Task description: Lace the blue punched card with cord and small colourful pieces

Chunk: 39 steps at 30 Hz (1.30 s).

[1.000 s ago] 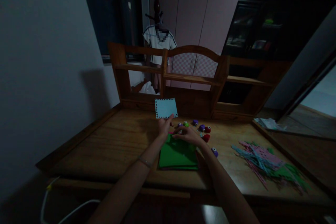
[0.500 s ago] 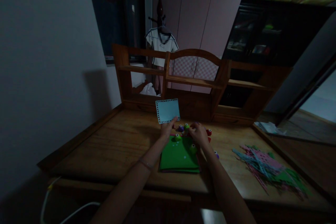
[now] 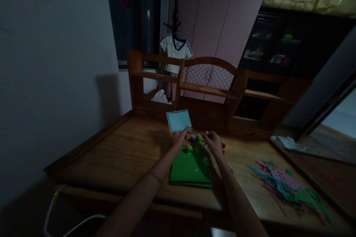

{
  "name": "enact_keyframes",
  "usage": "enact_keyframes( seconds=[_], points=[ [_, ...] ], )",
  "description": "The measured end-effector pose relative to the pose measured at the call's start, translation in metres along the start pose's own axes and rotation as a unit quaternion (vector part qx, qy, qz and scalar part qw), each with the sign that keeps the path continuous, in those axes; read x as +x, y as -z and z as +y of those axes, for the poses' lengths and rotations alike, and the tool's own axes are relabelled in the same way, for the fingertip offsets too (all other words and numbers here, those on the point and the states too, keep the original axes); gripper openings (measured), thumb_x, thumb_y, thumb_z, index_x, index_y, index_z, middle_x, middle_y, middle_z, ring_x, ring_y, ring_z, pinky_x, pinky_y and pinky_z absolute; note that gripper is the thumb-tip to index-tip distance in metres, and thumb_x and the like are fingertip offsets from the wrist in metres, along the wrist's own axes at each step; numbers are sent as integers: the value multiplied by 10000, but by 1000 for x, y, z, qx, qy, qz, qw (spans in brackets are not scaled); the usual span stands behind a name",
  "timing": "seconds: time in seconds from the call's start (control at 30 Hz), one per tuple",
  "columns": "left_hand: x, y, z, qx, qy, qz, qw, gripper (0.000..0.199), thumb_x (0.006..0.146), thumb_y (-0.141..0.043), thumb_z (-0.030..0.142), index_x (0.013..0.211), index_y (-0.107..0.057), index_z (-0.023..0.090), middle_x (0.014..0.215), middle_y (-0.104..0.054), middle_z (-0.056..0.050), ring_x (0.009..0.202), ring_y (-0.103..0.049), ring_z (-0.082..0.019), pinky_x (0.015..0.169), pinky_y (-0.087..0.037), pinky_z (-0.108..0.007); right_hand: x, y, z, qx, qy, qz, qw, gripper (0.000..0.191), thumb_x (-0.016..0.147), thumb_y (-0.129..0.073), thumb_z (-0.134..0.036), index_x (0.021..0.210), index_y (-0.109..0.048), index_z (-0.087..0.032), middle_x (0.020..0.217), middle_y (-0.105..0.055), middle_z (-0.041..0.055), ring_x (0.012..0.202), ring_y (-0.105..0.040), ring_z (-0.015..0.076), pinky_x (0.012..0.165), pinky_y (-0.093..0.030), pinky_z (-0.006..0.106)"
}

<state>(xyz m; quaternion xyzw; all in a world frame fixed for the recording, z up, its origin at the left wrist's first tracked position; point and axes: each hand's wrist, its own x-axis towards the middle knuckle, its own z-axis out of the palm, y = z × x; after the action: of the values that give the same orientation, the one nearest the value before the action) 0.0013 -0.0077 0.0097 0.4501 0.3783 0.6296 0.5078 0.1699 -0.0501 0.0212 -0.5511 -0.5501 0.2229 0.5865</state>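
My left hand point(image 3: 180, 139) pinches the lower right corner of a light-blue sheet point(image 3: 179, 121) with small holes punched along its edges. The sheet is held up above the desk, tilted towards me. My right hand point(image 3: 214, 142) has its fingers curled together. A small red knob-like piece point(image 3: 206, 132) shows right at its fingertips; whether they grip it is unclear. Close by stand a purple piece point(image 3: 193, 138) and a green piece point(image 3: 199, 137) with white, dark-centred tops. Two more green ones rest on a stack of green sheets point(image 3: 190, 172) below my hands.
On the right of the wooden desk point(image 3: 119, 155) lies a heap of pink, blue and green cut strips point(image 3: 286, 181). Red pieces point(image 3: 223, 144) and a purple one point(image 3: 230, 169) are beside my right arm. A wooden shelf point(image 3: 208, 89) borders the desk's back.
My right hand has shifted slightly, and the red piece now shows at its fingertips. The blue sheet is tilted a little differently in my left hand. The view has shifted slightly.
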Motion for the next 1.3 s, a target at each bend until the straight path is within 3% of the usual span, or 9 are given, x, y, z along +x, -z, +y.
enact_keyframes(
  seconds=[0.1, 0.2, 0.43, 0.6, 0.9, 1.13, 1.3],
  points=[
    [-1, -1, -4, 41, 5, -17, 999, 400, 685, -654, 524, 561, -590, 149, 496, -557, -12, 434, -468, -95, 484, -379, -221, 3, -2, 0, 135, -81, -7, 988, 386, 605, -756, -474, 845, -635, -196, 749, -677, 52, 614, -613, 192, 540, -449, 293],
    [-2, -1, -10, 105, 5, -31, 994, 464, 713, -622, 530, 440, -507, 173, 439, -508, -7, 437, -479, -108, 506, -381, -230, 2, -3, 3, 164, -126, -32, 978, 406, 583, -783, -431, 882, -657, -187, 764, -679, 40, 582, -594, 156, 518, -443, 268],
    [0, 1, -19, 184, 17, -42, 982, 497, 744, -558, 571, 434, -504, 186, 397, -471, 4, 391, -451, -116, 470, -337, -234, -7, -8, -3, 241, -159, -106, 951, 494, 582, -785, -361, 1042, -657, -231, 908, -682, 32, 702, -630, 161, 603, -480, 263],
    [0, 0, -22, 207, -2, -38, 978, 521, 747, -555, 573, 402, -470, 191, 364, -434, 5, 373, -426, -115, 464, -310, -234, -5, -11, -10, 305, -148, -109, 934, 393, 611, -769, -391, 964, -676, -243, 963, -678, 33, 761, -633, 150, 690, -503, 265],
    [-12, -4, 2, 215, -83, -61, 971, 377, 786, -560, 476, 562, -604, 176, 454, -525, -24, 519, -531, -159, 516, -327, -234, -3, -9, -6, 276, -181, -117, 937, 367, 642, -746, -484, 789, -671, -156, 645, -630, 20, 529, -561, 109, 519, -444, 230],
    [-15, -6, 7, 243, -152, -65, 956, 293, 815, -558, 402, 686, -672, 165, 645, -650, -69, 642, -591, -182, 599, -383, -245, -2, -10, -2, 244, -184, -127, 944, 404, 615, -748, -508, 756, -656, -141, 566, -575, -3, 459, -480, 87, 450, -353, 216],
    [-14, -5, 7, 245, -166, -71, 953, 271, 821, -556, 379, 725, -686, 161, 719, -678, -85, 697, -610, -186, 643, -403, -244, -3, -10, -4, 228, -184, -119, 949, 397, 602, -750, -509, 724, -635, -149, 513, -539, -25, 423, -446, 83, 426, -309, 222]
  ],
)
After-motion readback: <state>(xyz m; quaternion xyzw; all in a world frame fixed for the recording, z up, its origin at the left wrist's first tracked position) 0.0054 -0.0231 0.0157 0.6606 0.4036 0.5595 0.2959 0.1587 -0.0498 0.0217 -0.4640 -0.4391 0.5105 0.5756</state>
